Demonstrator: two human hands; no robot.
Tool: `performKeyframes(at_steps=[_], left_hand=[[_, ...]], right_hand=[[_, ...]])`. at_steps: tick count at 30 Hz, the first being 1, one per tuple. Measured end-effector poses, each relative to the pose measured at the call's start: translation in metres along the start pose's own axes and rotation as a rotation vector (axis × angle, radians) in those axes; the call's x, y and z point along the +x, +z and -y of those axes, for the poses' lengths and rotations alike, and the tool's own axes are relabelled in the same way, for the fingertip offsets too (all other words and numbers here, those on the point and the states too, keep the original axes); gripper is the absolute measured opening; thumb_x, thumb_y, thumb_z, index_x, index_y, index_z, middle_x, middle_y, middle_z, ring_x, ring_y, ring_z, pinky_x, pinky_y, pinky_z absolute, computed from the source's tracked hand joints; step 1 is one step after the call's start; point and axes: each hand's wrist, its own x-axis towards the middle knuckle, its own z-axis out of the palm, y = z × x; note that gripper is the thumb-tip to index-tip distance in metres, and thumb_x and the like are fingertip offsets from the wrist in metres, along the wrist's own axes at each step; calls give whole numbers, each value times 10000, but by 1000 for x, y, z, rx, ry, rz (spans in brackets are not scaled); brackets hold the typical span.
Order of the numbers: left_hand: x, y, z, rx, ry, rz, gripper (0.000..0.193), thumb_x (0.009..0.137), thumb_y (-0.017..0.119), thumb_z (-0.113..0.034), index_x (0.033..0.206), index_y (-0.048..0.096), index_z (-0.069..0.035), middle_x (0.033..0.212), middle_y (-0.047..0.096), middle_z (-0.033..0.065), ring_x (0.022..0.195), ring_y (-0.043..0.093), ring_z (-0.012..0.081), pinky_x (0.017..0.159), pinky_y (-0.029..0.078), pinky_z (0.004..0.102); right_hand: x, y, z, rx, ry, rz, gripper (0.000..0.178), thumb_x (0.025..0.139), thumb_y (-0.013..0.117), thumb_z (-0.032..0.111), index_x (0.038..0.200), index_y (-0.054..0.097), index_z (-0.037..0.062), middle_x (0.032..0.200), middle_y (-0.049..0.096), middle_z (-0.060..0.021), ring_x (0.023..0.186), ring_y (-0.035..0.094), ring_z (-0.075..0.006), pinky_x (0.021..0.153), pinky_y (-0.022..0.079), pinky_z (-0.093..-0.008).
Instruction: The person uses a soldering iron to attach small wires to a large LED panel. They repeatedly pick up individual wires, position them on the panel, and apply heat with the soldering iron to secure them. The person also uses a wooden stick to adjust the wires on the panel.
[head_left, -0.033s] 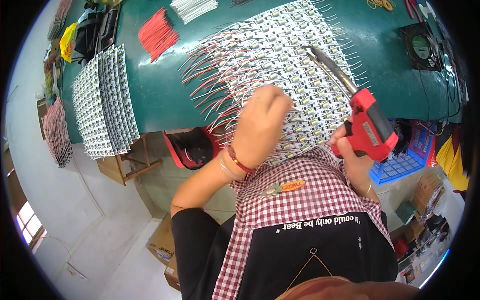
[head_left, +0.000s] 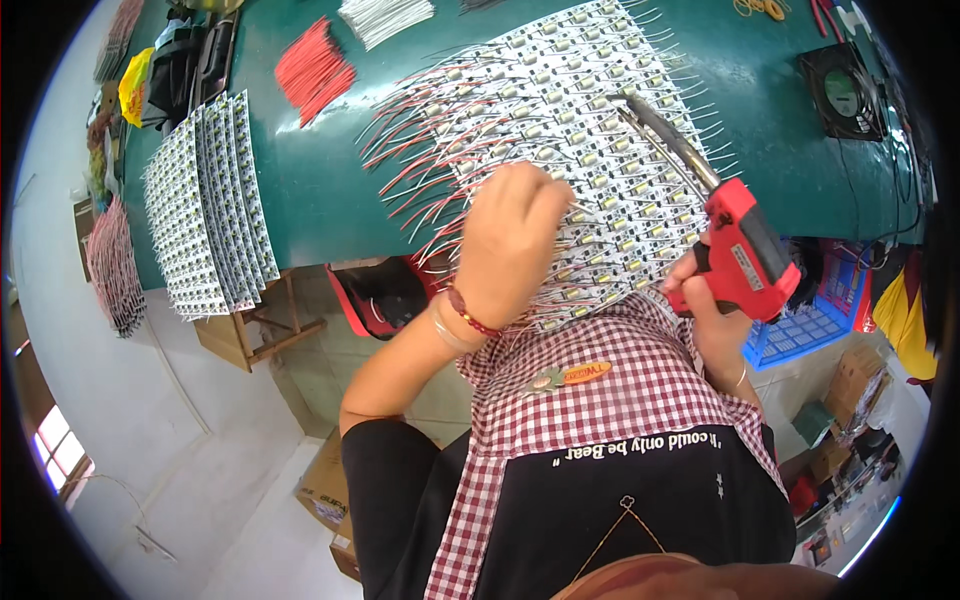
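My left hand (head_left: 508, 235) is over a large sheet of small white circuit boards (head_left: 625, 165) on the bench. Its thumb and fingers are pinched together, with a short white wire (head_left: 578, 206) at their tips. Red and white wires (head_left: 425, 190) fan out from the sheet's left side, and dark ones stick out along its right. In my right hand (head_left: 708, 312) is a red and black soldering gun (head_left: 745, 250), gripped by its handle. The gun's metal tip (head_left: 625, 100) points away from me, above the sheet's upper part; whether it touches a board I cannot tell.
At left on the green bench (head_left: 310, 185) lie stacked board sheets (head_left: 205, 205). Bundles of red wires (head_left: 315, 72) and white wires (head_left: 385, 18) lie at the back. A small black fan (head_left: 843, 92) stands at right. Below the bench are a blue crate (head_left: 800, 335) and a red stool (head_left: 375, 295).
My left hand has shifted slightly to the left, away from the soldering gun. The gun has tipped down a little to the right. The sheet has stayed in place.
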Motion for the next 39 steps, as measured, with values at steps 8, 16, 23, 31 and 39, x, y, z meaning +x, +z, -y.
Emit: performKeyframes(at_steps=[8,16,23,31,39], left_hand=[[7,5,29,104,224,66,325,670,622,46,982,673,-26,764,485,61,713,506,220,637,434,335],[12,14,31,61,222,75,328,662,618,46,981,671,-10,771,484,74,720,508,228,635,442,340],[14,15,28,87,204,99,318,658,607,69,959,669,-12,769,476,78,721,503,231,642,442,341],[15,17,30,73,205,102,323,655,601,89,955,663,-14,766,472,78,713,495,233,641,438,345],[17,13,27,121,225,109,289,672,608,59,942,659,-29,765,474,65,709,493,224,651,418,352]], right_hand=[[-19,-26,-28,104,48,65,559,970,597,343,1326,412,-46,642,489,-40,516,454,-111,542,449,-288],[-28,-32,-42,-72,56,86,400,985,573,235,1247,456,-43,655,493,-41,558,473,-126,547,424,-291],[-30,-32,-41,-156,35,82,145,968,568,135,961,561,-10,698,537,-55,600,510,-136,570,437,-297],[-29,-30,-34,-254,38,118,114,921,620,69,989,588,-16,799,593,-56,710,560,-130,643,462,-291],[-37,-43,-45,-187,57,105,218,878,666,49,1084,634,-14,933,638,-68,814,593,-158,720,481,-304]])
